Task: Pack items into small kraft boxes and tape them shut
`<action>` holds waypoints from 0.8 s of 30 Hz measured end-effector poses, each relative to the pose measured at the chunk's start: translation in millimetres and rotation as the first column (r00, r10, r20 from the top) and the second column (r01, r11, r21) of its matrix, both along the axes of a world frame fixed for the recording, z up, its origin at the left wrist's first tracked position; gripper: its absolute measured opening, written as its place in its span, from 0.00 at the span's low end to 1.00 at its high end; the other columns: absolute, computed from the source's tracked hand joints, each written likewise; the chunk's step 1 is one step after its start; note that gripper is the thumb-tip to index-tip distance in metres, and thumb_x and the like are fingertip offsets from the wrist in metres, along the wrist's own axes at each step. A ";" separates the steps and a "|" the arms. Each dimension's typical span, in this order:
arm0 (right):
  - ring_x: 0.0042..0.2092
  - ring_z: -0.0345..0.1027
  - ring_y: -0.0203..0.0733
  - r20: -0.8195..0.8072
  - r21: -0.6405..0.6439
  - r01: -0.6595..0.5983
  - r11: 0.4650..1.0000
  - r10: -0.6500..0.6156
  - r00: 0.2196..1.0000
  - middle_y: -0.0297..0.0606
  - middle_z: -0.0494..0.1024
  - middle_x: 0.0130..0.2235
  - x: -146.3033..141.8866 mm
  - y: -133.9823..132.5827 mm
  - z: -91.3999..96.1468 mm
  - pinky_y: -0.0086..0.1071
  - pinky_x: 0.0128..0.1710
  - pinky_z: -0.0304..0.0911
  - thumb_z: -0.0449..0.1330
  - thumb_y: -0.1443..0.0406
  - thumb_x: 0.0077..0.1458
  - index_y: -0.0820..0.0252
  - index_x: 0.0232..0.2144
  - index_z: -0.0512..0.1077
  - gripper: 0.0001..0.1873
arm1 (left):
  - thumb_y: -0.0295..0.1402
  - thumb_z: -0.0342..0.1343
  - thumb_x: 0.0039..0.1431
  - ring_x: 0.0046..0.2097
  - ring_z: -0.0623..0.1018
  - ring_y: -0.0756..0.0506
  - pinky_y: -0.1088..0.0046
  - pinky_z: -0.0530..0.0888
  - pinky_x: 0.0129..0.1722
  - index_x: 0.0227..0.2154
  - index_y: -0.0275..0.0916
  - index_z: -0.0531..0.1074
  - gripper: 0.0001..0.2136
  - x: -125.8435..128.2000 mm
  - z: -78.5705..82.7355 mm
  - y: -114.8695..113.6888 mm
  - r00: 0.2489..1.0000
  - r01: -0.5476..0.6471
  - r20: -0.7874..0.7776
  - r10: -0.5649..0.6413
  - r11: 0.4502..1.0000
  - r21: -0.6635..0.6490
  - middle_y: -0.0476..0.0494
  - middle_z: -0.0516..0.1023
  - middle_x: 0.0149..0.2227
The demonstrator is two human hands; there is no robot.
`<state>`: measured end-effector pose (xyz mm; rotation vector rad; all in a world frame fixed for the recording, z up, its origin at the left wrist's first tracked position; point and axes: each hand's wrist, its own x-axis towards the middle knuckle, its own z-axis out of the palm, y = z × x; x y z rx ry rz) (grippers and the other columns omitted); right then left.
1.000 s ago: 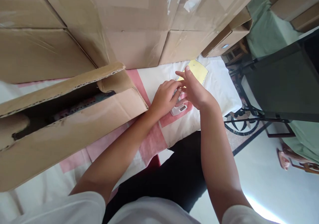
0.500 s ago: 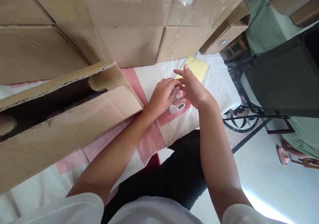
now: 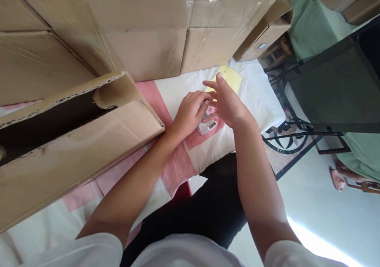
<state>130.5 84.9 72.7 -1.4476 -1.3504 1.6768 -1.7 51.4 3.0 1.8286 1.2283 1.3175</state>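
Note:
My left hand (image 3: 191, 110) reaches over the cloth with its fingers curled and thumb drawn in. Whatever its fingertips pinch, if anything, is hidden. Close against it, my right hand (image 3: 230, 106) is turned side-on, thumb up and fingers spread apart. The fingertips of both hands meet or overlap; whether they touch I cannot tell. Just below them a small white device (image 3: 203, 129) with a little dark display lies on the cloth, partly covered by the fingers. Behind my right hand is a yellow sheet (image 3: 233, 78) with a scalloped edge.
An open cardboard box (image 3: 118, 126) stands on the left beside my left forearm. Large taped cartons (image 3: 145, 53) form a wall behind. A smaller open box (image 3: 252, 47) sits at the far right end of the pink-and-white cloth (image 3: 261, 108). A dark chair (image 3: 335, 88) stands to the right.
The view has shifted slightly, so boxes and hands appear a little further left. Both hands keep nearly the same pose over the white device.

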 end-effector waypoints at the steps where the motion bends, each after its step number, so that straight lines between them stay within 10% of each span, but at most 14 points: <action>1: 0.54 0.70 0.61 0.000 -0.020 0.009 1.000 -0.009 1.000 0.47 0.71 0.49 -0.8 -0.4 1.9 0.50 0.39 0.77 0.54 0.34 0.56 0.53 0.56 0.71 0.40 | 0.29 0.47 0.70 0.45 0.74 0.43 0.62 0.70 0.47 0.39 0.44 0.70 0.07 0.0 -0.5 0.3 1.000 -0.001 -0.003 0.001 1.000 0.005 0.47 0.79 0.40; 24: 0.50 0.70 0.55 0.065 -0.075 -0.002 0.997 0.006 0.998 0.47 0.71 0.56 -0.1 -4.4 12.5 0.42 0.32 0.80 0.50 0.36 0.60 0.49 0.61 0.67 0.38 | 0.30 0.58 0.61 0.51 0.77 0.44 0.64 0.72 0.53 0.43 0.44 0.68 0.09 -1.8 -3.9 -3.8 0.979 -0.044 0.195 0.062 0.994 -0.096 0.45 0.78 0.47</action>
